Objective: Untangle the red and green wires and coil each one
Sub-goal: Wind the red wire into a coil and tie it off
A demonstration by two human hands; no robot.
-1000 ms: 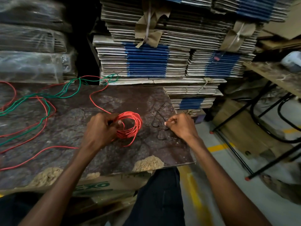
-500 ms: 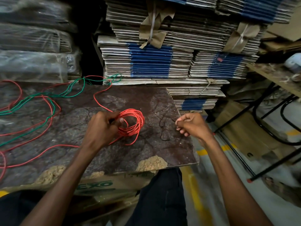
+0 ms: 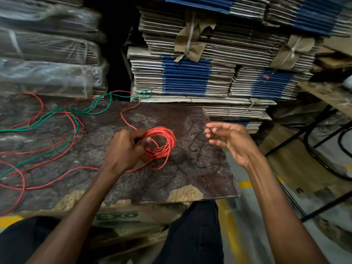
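Note:
My left hand grips a coil of red wire on the dark marbled table top. The rest of the red wire trails off the coil in loose loops to the left. It lies crossed with the green wire, which runs from the table's far edge to the left side. My right hand is raised just right of the coil, palm turned inward. It pinches one end of a thin black tie wire, whose other end hangs down to the table.
Stacks of flattened cardboard rise right behind the table, with plastic-wrapped bundles at the back left. A black metal frame stands on the floor to the right. My legs are under the chipped near table edge.
My right hand has picked the black tie wire up off the table and lifted it, turning the palm inward. My left hand keeps holding the red coil in place.

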